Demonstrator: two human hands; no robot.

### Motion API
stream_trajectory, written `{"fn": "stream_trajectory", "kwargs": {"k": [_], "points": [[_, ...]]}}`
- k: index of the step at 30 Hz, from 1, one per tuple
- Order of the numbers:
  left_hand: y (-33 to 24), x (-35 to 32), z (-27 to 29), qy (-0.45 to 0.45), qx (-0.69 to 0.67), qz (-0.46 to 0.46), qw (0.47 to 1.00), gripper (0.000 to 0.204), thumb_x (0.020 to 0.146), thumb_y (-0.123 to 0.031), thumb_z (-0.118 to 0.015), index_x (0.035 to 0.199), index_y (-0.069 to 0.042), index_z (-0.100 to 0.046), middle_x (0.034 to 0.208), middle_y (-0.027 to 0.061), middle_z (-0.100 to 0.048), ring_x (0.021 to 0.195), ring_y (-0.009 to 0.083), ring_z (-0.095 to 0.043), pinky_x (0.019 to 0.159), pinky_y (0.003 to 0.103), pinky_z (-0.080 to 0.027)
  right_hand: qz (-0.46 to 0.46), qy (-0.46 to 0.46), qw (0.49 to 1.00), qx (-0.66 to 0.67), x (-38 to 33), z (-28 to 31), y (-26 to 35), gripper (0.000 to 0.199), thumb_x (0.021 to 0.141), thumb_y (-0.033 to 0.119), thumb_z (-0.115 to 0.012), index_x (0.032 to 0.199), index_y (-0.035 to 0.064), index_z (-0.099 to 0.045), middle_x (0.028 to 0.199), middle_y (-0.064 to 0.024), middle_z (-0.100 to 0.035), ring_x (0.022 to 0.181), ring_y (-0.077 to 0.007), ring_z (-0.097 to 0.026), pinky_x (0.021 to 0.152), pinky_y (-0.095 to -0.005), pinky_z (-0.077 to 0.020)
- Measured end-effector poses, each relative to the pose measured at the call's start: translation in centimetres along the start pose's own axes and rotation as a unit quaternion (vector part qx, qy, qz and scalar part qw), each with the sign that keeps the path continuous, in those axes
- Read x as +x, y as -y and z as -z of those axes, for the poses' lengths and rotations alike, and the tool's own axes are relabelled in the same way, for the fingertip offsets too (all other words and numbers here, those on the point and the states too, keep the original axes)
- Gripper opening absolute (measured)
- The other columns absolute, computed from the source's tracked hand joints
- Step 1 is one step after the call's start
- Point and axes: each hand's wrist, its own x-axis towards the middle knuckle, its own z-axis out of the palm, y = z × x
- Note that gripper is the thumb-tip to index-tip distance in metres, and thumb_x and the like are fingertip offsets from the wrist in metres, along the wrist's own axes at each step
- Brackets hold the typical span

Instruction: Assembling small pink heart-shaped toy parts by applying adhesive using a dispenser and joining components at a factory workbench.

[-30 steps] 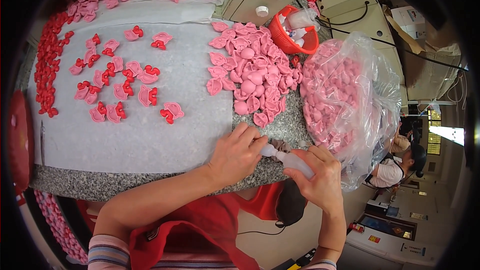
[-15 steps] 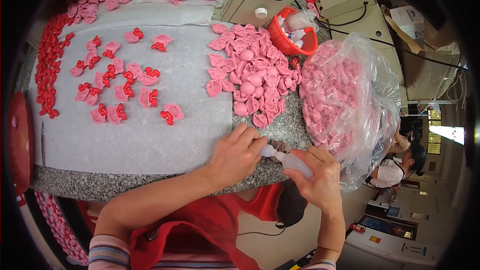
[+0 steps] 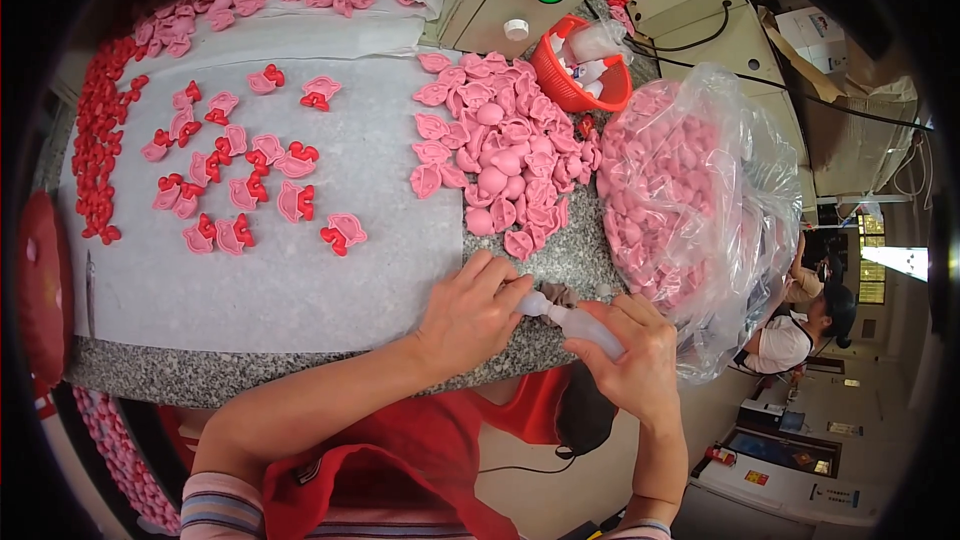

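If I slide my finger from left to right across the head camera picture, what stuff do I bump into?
Row of red pieces → pink-and-red pieces on white paper → pile of pink pieces → clear bag of pink pieces.

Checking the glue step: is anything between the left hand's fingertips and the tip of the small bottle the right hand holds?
Nothing visible. The left hand has its fingertips right at the tip of the small bottle, which the right hand grips at the table edge. The pile of pink pieces lies farther back, clear of both.
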Motion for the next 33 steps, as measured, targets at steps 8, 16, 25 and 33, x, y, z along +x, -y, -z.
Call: {"fn": "stream_trajectory", "kwargs": {"k": [8,16,25,33], "points": [[-0.1,0.1,-0.1,-0.011,-0.006,0.010,1.000,0.040,0.057,-0.004,-0.072,0.097,-0.005,-0.064,0.085,0.0033,-0.054,0.082,0.0211,-0.053,0.062,0.032,-0.049,-0.011,-0.014,1.000,0.013,-0.5,-0.3,-0.4,0.035,0.060,0.017,-0.078,0.090,0.0025,-0.067,0.071,-0.0099,-0.056,0.065,-0.0281,-0.055,0.059,-0.0351,-0.0441],[-0.2,0.2,0.0,-0.014,-0.009,0.019,1.000,0.037,0.059,-0.003,-0.071,0.096,-0.007,-0.064,0.086,0.0032,-0.054,0.082,0.0211,-0.054,0.061,0.032,-0.049,-0.031,-0.034,0.998,0.045,-1.1,-0.8,-0.9,0.034,0.062,0.018,-0.078,0.090,0.0028,-0.067,0.071,-0.0100,-0.057,0.061,-0.0269,-0.055,0.055,-0.0341,-0.0438],[-0.4,0.2,0.0,-0.011,-0.008,0.022,1.000,0.034,0.061,-0.003,-0.070,0.094,-0.008,-0.065,0.085,0.0035,-0.057,0.080,0.0220,-0.056,0.062,0.033,-0.049,-0.107,-0.057,0.983,0.138,-2.9,-2.0,-1.5,0.033,0.065,0.019,-0.078,0.093,0.0047,-0.067,0.074,-0.0109,-0.060,0.065,-0.0282,-0.060,0.059,-0.0352,-0.0480],[-0.5,0.6,0.0,-0.018,0.001,0.017,1.000,0.033,0.063,-0.006,-0.073,0.095,-0.007,-0.065,0.084,0.0053,-0.061,0.077,0.0245,-0.058,0.065,0.035,-0.049,-0.181,-0.036,0.915,0.359,-4.0,-4.3,-2.8,0.030,0.073,0.011,-0.073,0.100,0.0012,-0.064,0.084,-0.0049,-0.063,0.074,-0.0124,-0.059,0.068,-0.0270,-0.0469]]}}
